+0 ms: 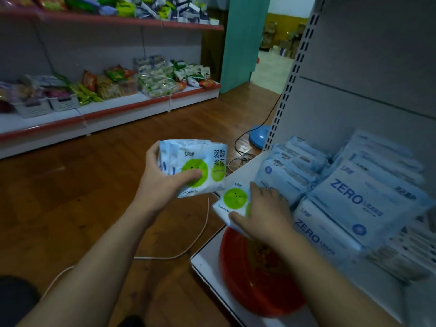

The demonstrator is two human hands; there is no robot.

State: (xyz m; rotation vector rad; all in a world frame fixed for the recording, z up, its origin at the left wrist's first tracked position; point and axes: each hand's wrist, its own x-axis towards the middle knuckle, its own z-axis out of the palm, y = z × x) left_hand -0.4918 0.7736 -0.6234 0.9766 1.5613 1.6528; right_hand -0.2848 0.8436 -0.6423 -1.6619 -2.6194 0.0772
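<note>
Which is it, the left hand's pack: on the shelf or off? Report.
Off: the left hand grips the pack above the floor, beside the shelf.

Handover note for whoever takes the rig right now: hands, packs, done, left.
Hands: the left hand holds a small stack of green-dot packs out over the floor, thumb on the front. The right hand grips a single green-dot pack at the front edge of the shelf, beside the ZERO packs and above the red basin.
Done: no green-dot pack lies free on the shelf yet.
Left: probably seat this pack, then move the stack across.
</note>
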